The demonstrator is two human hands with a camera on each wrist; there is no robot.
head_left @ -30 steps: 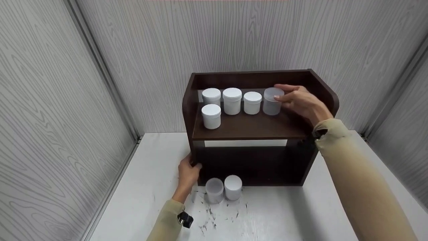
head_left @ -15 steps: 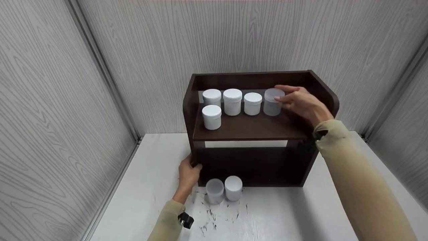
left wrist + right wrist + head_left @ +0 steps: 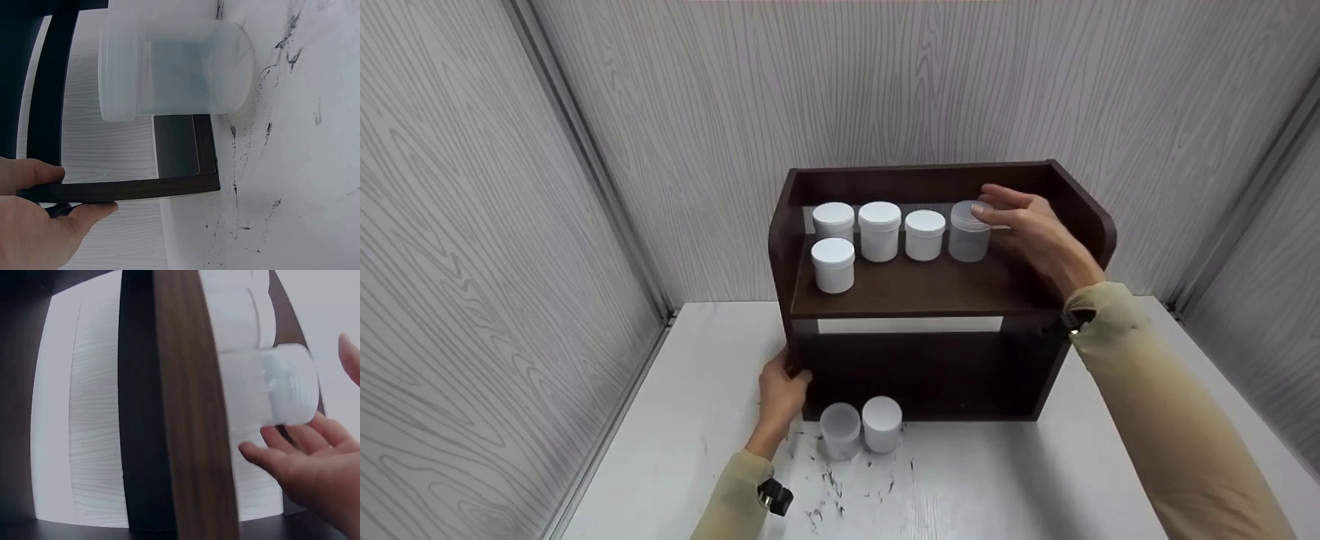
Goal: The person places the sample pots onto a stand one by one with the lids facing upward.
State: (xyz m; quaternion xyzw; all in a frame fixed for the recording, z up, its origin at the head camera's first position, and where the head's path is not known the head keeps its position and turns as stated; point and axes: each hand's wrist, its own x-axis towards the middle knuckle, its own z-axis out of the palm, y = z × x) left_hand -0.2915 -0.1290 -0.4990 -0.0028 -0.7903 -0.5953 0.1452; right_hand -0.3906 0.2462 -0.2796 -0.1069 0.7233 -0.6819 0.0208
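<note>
My left hand (image 3: 782,390) grips the left side panel of a dark brown shelf (image 3: 922,300); in the left wrist view, thumb and fingers pinch the panel's edge (image 3: 129,190). On the upper board, my right hand (image 3: 1039,232) is at the right side of a translucent lidded jar (image 3: 968,238). Its fingers are spread and loose; in the right wrist view the thumb (image 3: 350,360) stands away from that jar (image 3: 270,385), and whether another finger touches it is hard to tell. Several white lidded jars (image 3: 879,232) stand to the left on the same board.
On the table in front of the shelf stand a translucent jar (image 3: 840,431) and a white-lidded jar (image 3: 881,425), side by side. Dark scuff marks (image 3: 832,480) streak the white tabletop (image 3: 960,487). Grey wood-patterned walls (image 3: 915,82) enclose the table at the back and sides.
The right hand's fingers have loosened around the translucent jar, with fingers lifting slightly. The jar stays in place on the board. My left hand keeps its grip on the panel.
</note>
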